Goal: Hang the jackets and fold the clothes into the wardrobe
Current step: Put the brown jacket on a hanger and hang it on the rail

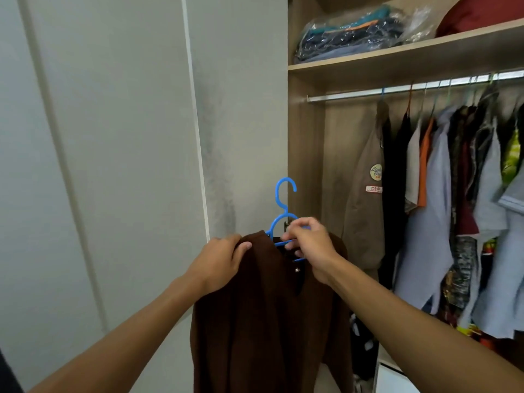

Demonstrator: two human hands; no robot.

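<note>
At the lower centre of the frame hangs a dark brown jacket (269, 321) of thick, matt cloth with a soft, slightly fuzzy look, on a blue hanger (284, 199) of smooth, glossy plastic. At the right, the wardrobe shelf (397, 59) is pale wood-grain board with a matt finish, the rail (354, 93) beneath it shiny metal. In the upper right, folded clothes sit in clear, crinkled, glossy plastic bags (354, 32); the left of the frame is smooth, matt grey door panel (113, 137).
</note>
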